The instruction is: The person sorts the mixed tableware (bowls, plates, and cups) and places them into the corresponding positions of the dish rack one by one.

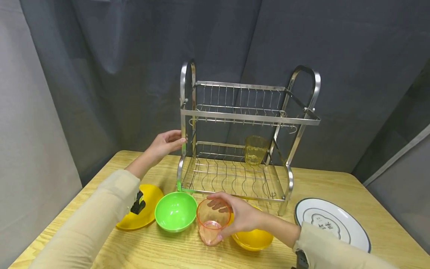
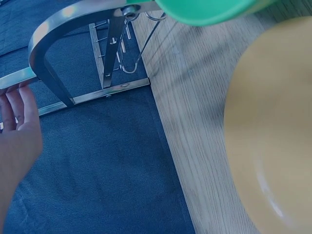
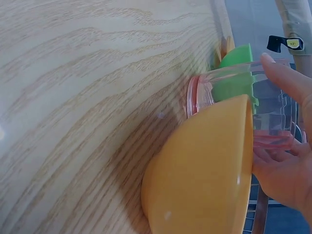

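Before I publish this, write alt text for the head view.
A person's right hand grips a see-through pink cup between a green bowl and a yellow bowl on a wooden table. The left hand grips a metal dish rack holding a yellow cup. A yellow plate lies at left, a white plate at right.

Clear pink cup [image 1: 209,226], roughly upright, silver two-tier rack [image 1: 248,117] standing behind

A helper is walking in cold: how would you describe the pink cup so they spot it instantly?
Find the two-tier metal rack on the table. In front of it, between a green bowl and a yellow bowl, is the pink cup, gripped by the right hand. It is see-through, unlike the bowls; the other clear cup, in the rack, is yellow.
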`<control>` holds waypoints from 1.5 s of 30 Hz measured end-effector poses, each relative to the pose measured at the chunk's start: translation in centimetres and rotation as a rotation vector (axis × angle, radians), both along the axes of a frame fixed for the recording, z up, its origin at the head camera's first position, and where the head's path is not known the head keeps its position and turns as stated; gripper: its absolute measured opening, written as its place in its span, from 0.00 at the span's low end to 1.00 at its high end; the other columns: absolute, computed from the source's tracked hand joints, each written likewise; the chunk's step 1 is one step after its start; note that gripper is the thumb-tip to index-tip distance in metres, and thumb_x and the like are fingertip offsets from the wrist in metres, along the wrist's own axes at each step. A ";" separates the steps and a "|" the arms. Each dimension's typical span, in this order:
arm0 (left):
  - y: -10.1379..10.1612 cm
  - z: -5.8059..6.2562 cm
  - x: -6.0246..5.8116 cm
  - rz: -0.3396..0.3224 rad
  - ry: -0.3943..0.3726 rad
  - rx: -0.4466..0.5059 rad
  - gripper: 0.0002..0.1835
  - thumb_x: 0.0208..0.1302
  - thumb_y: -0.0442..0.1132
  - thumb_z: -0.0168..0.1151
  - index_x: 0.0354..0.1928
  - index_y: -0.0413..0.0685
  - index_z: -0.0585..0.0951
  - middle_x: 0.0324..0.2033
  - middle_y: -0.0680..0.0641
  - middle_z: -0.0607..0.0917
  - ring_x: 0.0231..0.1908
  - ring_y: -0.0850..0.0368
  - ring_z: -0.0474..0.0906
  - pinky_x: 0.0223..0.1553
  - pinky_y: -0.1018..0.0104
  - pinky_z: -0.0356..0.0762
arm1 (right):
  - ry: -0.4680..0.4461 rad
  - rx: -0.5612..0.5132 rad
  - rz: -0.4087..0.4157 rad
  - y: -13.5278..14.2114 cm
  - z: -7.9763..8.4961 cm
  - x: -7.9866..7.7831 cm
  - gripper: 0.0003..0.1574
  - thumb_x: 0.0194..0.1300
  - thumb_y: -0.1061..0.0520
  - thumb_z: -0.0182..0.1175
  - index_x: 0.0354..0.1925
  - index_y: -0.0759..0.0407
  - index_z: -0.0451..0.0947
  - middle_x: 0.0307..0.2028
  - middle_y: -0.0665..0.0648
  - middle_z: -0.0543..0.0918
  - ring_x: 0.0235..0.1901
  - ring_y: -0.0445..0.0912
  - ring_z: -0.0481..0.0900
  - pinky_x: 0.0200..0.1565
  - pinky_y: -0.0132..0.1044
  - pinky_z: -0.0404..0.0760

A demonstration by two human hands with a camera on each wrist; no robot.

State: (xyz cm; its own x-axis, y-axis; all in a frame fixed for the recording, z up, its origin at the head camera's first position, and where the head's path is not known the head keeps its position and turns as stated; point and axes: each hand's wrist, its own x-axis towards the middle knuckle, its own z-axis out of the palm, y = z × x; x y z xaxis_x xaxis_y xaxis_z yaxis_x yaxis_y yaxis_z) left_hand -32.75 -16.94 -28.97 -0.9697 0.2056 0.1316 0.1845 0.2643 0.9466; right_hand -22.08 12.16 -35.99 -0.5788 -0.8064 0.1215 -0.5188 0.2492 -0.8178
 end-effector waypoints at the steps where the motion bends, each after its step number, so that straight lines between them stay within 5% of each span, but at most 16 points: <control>1: 0.0 0.0 0.0 -0.001 -0.001 0.002 0.28 0.69 0.41 0.57 0.67 0.40 0.66 0.63 0.37 0.73 0.64 0.42 0.70 0.67 0.53 0.71 | -0.005 -0.002 -0.001 0.0 0.0 0.0 0.57 0.44 0.58 0.77 0.67 0.65 0.58 0.60 0.69 0.74 0.59 0.63 0.73 0.64 0.42 0.76; 13: 0.0 -0.1 0.0 -0.003 0.006 -0.001 0.27 0.69 0.41 0.57 0.66 0.40 0.67 0.62 0.37 0.73 0.64 0.42 0.70 0.67 0.52 0.71 | -0.098 -0.059 0.016 -0.1 0.2 -0.1 0.56 0.46 0.60 0.74 0.68 0.66 0.57 0.61 0.70 0.72 0.60 0.65 0.71 0.62 0.37 0.76; 26: 0.0 -0.1 0.0 0.006 0.001 -0.007 0.27 0.69 0.42 0.57 0.67 0.40 0.66 0.62 0.37 0.73 0.64 0.42 0.71 0.67 0.53 0.72 | -0.147 -0.082 0.029 0.0 1.4 -0.2 0.56 0.48 0.57 0.75 0.69 0.65 0.56 0.63 0.70 0.70 0.61 0.64 0.69 0.63 0.44 0.74; 45: 0.0 -0.1 0.0 -0.004 0.007 -0.005 0.29 0.70 0.41 0.56 0.69 0.38 0.62 0.64 0.35 0.71 0.65 0.41 0.69 0.68 0.50 0.69 | -0.112 -0.039 0.017 0.3 2.9 -0.2 0.57 0.46 0.55 0.76 0.69 0.60 0.57 0.64 0.63 0.71 0.61 0.59 0.72 0.62 0.39 0.77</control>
State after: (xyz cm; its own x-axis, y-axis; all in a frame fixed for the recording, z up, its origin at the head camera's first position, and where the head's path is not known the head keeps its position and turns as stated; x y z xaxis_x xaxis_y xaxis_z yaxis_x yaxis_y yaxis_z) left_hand -32.75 -16.93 -29.10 -0.9680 0.2102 0.1371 0.1920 0.2685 0.9439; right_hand -22.29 12.50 -33.10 -0.5770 -0.8119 0.0882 -0.4275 0.2083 -0.8797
